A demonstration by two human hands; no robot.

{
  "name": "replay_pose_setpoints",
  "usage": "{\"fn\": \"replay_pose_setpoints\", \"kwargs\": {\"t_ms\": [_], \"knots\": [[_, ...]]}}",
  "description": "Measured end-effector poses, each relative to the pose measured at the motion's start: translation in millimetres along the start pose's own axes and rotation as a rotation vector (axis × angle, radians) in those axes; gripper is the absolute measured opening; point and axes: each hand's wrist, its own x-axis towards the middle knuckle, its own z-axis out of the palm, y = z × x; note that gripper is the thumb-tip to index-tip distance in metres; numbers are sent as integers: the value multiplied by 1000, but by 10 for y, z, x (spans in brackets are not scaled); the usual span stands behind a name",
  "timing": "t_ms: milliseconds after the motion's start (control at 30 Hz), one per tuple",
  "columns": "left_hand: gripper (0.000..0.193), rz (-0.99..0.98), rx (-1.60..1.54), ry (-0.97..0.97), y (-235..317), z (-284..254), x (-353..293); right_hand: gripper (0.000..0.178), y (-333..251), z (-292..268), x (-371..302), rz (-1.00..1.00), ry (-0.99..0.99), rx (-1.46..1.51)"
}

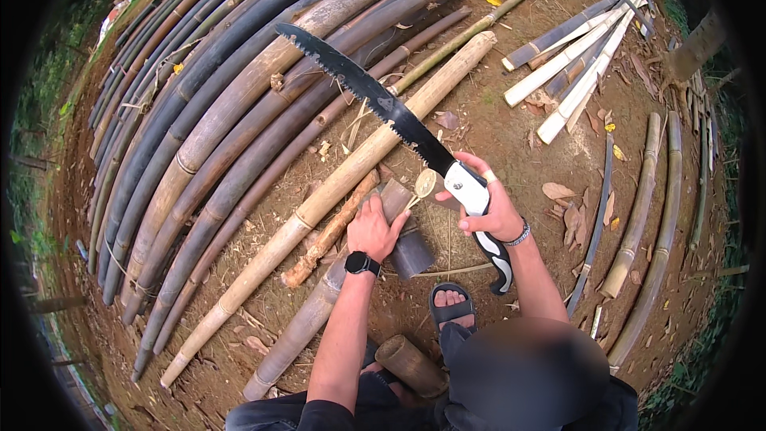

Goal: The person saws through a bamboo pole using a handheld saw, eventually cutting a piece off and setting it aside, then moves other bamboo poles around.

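My left hand (373, 228), with a dark watch at its wrist, is wrapped over the upper part of a grey-brown bamboo pole (300, 324). The pole slants up from the lower left, and its cut end lies just past my fingers. A short dark bamboo piece (412, 253) is beside and partly beneath it. In my right hand (498, 209) is a pruning saw (383, 104), gripped by its white-and-black handle. Its curved, toothed black blade points to the upper left, raised above the poles and apart from the pole under my left hand.
Many long bamboo poles (231, 132) are stacked at the left. A pale pole (299, 223) and a rough stick (331, 233) lie nearby. Split strips (558, 72) lie upper right, and curved poles (638, 215) at right. A hollow bamboo section (412, 367) sits by my sandaled foot (452, 306).
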Motion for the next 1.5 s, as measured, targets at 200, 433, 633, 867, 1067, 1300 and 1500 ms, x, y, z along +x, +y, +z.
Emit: {"fn": "replay_pose_setpoints", "kwargs": {"t_ms": [200, 433, 633, 867, 1067, 1300, 1500], "knots": [[78, -10, -37, -10, 48, -49, -1, 116, -11, 113, -27, -118, 32, -8], [81, 16, 7, 49, 11, 10, -11, 123, -75, 175, -108, -143, 17, -39], [75, -23, -44, 20, 50, -19, -12, 128, -210, 317, -175, -189, 27, -35], [80, -24, 27, -2, 32, 8, 2, 132, -328, 442, -224, -201, -5, -44], [79, -22, 17, -10, 28, 23, 17, 130, -304, 467, -245, -223, 6, -76], [75, -21, -20, 3, 45, -4, 13, 116, -1, 359, -251, -284, 380, -620], [76, -18, -54, 19, 69, -34, 12, 134, 924, -429, -142, -213, 677, -913]]}}
